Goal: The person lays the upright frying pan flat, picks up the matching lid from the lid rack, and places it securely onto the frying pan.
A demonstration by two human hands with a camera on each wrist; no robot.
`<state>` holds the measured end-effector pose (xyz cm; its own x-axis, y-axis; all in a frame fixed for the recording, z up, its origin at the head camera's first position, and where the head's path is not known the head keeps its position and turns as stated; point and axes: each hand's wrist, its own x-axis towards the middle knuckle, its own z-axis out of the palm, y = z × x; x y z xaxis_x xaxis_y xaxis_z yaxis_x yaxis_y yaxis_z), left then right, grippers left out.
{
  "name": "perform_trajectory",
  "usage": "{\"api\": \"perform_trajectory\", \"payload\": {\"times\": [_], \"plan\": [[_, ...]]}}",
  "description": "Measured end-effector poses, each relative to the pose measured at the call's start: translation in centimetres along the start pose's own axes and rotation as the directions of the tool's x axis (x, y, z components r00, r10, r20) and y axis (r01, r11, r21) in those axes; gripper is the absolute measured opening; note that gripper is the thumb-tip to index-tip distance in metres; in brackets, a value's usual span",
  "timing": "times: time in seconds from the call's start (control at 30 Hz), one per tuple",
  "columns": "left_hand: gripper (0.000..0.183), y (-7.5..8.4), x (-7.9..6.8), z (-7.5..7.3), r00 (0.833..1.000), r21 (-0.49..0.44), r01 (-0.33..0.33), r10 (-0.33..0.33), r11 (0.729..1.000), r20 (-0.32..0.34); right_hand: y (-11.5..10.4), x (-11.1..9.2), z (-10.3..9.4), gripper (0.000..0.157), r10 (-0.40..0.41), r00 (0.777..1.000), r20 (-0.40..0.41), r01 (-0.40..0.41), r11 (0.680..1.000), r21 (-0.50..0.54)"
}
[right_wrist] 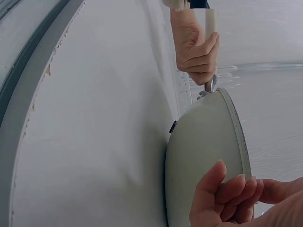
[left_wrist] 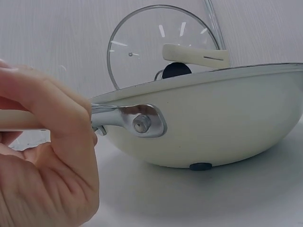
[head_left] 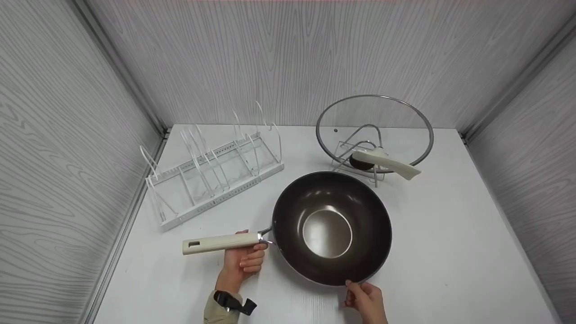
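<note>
Wok (head_left: 332, 228), brown inside and cream outside, sits in the grasp of two hands at a white table (head_left: 454, 234), to the right of and nearer the person than a white wire rack (head_left: 234, 191). Whether its base rests flat on the tabletop cannot be told.

Fingers curled, the left hand (head_left: 243, 261) grips the cream handle (head_left: 216, 244) close to its metal joint, on the near side of the rack; the handle's slotted end points left, in front of the rack. Farther right and nearer the person than the rack, the right hand (head_left: 366, 299) pinches the wok's near rim between thumb and fingers, the fingers against the outer wall.

Beyond the wok, to the rack's right, a glass lid (head_left: 396, 126) with a metal rim leans upright in a small wire stand (head_left: 376, 180), its cream knob (head_left: 391, 164) on a dark base facing the person. A black strap (head_left: 234, 303) crosses the beige sleeve (head_left: 220, 312) of the left arm, in front of the rack.
</note>
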<state>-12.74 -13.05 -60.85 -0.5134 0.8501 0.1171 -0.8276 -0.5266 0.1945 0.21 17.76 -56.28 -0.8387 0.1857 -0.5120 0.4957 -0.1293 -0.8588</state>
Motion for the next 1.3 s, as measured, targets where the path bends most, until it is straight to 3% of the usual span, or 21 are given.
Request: {"api": "perform_trajectory", "payload": {"times": [0.17,0.3,0.5,0.73,0.97,1.03,1.1,1.2,1.3], "plan": [[0.059,0.0,0.0,-0.1,0.999,0.006,-0.034,0.034,0.999,-0.012,0.0,0.1,0.0,0.030,-0.021,1.000,0.006,0.022,0.994,-0.111],[0.055,-0.4,-0.2,-0.1,0.992,0.065,-0.114,0.117,0.991,-0.040,0.1,0.2,-0.4,0.034,-0.047,0.999,0.016,0.049,0.977,-0.209],[0.039,-1.1,-0.5,0.2,0.963,0.171,-0.225,0.246,0.959,-0.111,0.0,0.5,-1.2,0.038,-0.117,0.993,0.022,0.118,0.931,-0.345],[0.037,-1.5,-0.9,0.7,0.935,0.207,-0.254,0.295,0.945,-0.198,-0.3,0.7,-2.0,0.037,-0.170,0.984,-0.053,0.130,0.888,-0.440],[0.034,-1.7,-0.8,1.2,0.922,0.385,-0.280,0.359,0.879,-0.148,-1.2,1.6,-3.5,0.031,-0.214,0.966,-0.143,0.125,0.877,-0.464],[0.036,-1.6,-0.7,1.3,0.909,0.422,-0.260,0.368,0.869,-0.197,-1.3,1.8,-3.7,0.029,-0.218,0.965,-0.148,0.127,0.877,-0.463],[0.036,-1.6,-0.7,1.4,0.885,0.450,-0.227,0.376,0.864,-0.276,-1.4,1.9,-3.8,0.028,-0.220,0.965,-0.141,0.132,0.876,-0.463],[0.033,-1.5,-0.5,1.4,0.833,0.478,-0.180,0.392,0.860,-0.391,-1.3,1.8,-3.7,0.026,-0.219,0.967,-0.129,0.138,0.879,-0.456],[0.031,-1.4,-0.4,1.4,0.786,0.488,-0.173,0.419,0.855,-0.455,-1.1,1.7,-3.4,0.026,-0.221,0.968,-0.115,0.150,0.884,-0.443]]}}
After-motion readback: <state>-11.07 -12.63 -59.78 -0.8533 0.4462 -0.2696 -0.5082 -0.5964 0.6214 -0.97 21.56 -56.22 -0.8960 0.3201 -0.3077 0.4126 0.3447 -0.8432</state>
